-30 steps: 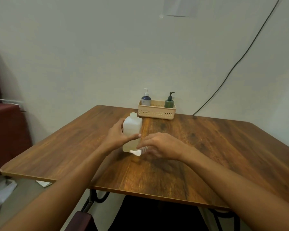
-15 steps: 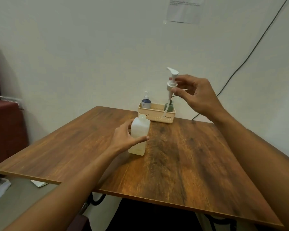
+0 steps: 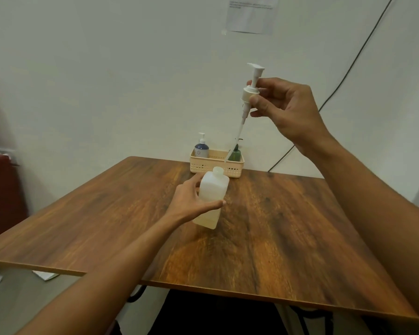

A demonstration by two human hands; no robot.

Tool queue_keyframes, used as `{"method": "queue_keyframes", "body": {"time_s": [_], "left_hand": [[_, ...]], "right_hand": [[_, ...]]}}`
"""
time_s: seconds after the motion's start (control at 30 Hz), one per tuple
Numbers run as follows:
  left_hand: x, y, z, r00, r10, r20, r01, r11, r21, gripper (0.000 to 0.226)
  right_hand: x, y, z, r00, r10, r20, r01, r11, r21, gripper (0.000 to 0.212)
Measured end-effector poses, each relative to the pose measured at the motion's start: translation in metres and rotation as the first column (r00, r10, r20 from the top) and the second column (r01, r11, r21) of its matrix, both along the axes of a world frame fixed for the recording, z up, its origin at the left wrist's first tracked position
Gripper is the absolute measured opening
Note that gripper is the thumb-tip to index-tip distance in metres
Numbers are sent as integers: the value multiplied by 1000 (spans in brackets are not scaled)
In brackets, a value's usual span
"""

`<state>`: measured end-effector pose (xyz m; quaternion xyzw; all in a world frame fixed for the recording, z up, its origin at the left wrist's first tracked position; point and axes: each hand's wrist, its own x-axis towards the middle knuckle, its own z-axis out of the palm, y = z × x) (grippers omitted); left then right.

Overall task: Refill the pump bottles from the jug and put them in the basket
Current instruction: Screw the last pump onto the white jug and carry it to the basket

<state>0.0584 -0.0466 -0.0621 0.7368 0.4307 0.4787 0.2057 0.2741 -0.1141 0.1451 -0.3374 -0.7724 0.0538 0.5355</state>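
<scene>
My left hand (image 3: pixel 191 199) grips a white translucent square bottle (image 3: pixel 212 197) standing on the wooden table (image 3: pixel 288 226), slightly tilted, its neck open. A little pale liquid shows at its bottom. My right hand (image 3: pixel 283 110) pinches a white pump head (image 3: pixel 251 88) by its collar, held high above the bottle. Its long dip tube (image 3: pixel 236 139) hangs down toward the bottle's mouth and ends just above it. At the table's far edge stands a beige basket (image 3: pixel 215 166) with a blue pump bottle (image 3: pixel 201 149) and a green pump bottle (image 3: pixel 235 154) in it.
A black cable (image 3: pixel 348 68) runs down the wall at the right. A paper sheet (image 3: pixel 250 14) is stuck on the wall above. A dark red seat (image 3: pixel 0 189) stands at the left. Papers (image 3: pixel 45 275) lie on the floor under the table's left edge.
My right hand lifted the pump head off the table and raised it high, and now holds its tube above the bottle's mouth. My left hand still grips the bottle.
</scene>
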Motion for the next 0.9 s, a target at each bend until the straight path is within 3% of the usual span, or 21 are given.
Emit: {"method": "queue_keyframes", "body": {"time_s": [0.37, 0.9], "left_hand": [[7, -11, 11, 1000, -26, 3, 26, 1000, -14, 103], [19, -22, 30, 999, -25, 33, 24, 999, 30, 92]], "right_hand": [[-6, 20, -28, 1000, 8, 10, -7, 994, -106, 39], [-5, 35, -69, 1000, 25, -8, -26, 962, -271, 39]]}}
